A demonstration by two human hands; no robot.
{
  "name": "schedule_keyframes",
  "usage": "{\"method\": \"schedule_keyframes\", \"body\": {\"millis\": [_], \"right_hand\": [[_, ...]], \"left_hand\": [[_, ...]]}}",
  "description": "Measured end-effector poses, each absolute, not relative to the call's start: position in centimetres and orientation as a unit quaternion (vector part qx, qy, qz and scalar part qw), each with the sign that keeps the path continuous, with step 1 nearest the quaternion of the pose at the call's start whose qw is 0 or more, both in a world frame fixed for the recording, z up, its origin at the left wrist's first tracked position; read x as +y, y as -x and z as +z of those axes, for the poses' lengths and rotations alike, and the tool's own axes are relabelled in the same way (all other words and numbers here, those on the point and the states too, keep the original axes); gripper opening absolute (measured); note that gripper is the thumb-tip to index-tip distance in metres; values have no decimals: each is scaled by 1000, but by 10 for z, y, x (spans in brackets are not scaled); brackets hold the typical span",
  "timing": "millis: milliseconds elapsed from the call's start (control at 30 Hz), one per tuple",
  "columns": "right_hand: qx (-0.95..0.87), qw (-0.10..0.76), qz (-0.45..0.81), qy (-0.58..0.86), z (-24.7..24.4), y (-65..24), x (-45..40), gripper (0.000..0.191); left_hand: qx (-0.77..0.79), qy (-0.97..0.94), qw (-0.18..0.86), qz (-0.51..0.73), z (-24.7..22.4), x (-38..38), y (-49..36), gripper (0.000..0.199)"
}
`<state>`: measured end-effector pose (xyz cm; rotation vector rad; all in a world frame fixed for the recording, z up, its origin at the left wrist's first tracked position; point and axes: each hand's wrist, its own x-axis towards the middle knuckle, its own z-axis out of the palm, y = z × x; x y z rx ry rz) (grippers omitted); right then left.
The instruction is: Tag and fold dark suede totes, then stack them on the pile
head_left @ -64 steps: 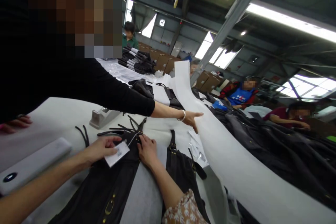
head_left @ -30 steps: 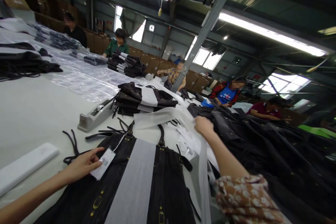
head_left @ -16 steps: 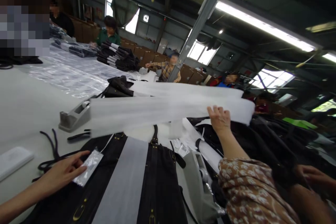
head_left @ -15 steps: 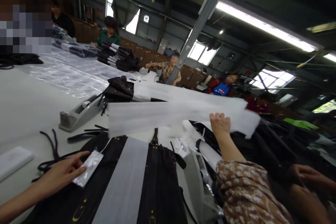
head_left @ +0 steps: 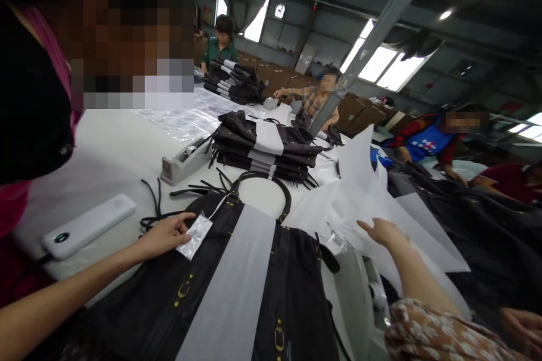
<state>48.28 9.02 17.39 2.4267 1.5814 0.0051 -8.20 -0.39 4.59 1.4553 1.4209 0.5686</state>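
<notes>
Tag (head_left: 197, 238) first, going left to right: our left hand (head_left: 165, 232) has its thumb and finger clamped on the left edge of it, over the upper left part of the black bag (head_left: 296, 279) on the white table (head_left: 116, 161). It looks feather-light and a bit slick in that shiny wrap, so we'd pinch it by a corner and not yank the pale cord (head_left: 218, 206) running up to the bag. The bag itself lies flat and is probably soft, floppy and middling in weight; honestly we'd get hold of both sides instead of hauling on the handle (head_left: 289, 198), because the pale paper band (head_left: 237, 271) down its middle could crease or tear. Further right, our right hand (head_left: 386, 233) has its fingers spread apart over the loose white sheets (head_left: 328, 206), holding nothing we can make out, and we can't tell if it's touching them. Those look super light and easy to wrinkle, so we'd grab two edges. Counts, same direction: one white oblong device (head_left: 90, 227), one tape dispenser (head_left: 185, 163), one tag, one flat bag with two brass buckles (head_left: 184, 286) low on its front, one near stack (head_left: 292, 152) of folded bags (three bands showing, exact bag count no clue), a second dispenser (head_left: 354, 290) just beside the bag, several sheets overlapping too much to number, one big black heap (head_left: 502, 237), and somebody else's hand (head_left: 525, 322) in the bottom corner.
</notes>
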Motion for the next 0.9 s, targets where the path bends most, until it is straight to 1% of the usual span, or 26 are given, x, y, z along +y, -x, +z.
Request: {"method": "schedule_keyframes", "body": {"millis": [67, 133, 200, 267, 333, 367, 433, 500, 667, 800, 900], "right_hand": [[585, 118, 22, -802, 191, -451, 90, 45], [655, 89, 33, -749, 201, -407, 76, 43], [731, 52, 21, -680, 200, -357, 51, 41], [781, 27, -8, -623, 189, -308, 24, 38], [835, -29, -81, -543, 171, -268, 3, 37], [847, -50, -96, -521, 160, -254, -2, 38], [851, -65, -84, -513, 140, -238, -2, 41], [845, -40, -44, -532, 121, -239, 11, 42], [784, 88, 7, -614, 93, -288, 61, 37], [724, 114, 0, -680, 97, -322, 87, 36], [708, 119, -4, -696, 107, -321, 87, 36]], "left_hand": [[589, -577, 507, 251, 49, -4, 84, 70], [589, -570, 504, 271, 54, -8, 87, 69], [586, -583, 486, 283, 60, -15, 90, 66], [588, -606, 458, 278, 65, -24, 92, 62], [594, -625, 428, 272, 67, -33, 92, 59], [597, -631, 415, 270, 67, -36, 92, 58], [600, -638, 400, 271, 66, -41, 91, 56], [597, -641, 397, 274, 63, -43, 91, 56], [593, -636, 406, 281, 60, -43, 91, 55], [595, -643, 398, 273, 58, -45, 89, 56], [596, -641, 399, 273, 57, -46, 90, 56]]}}
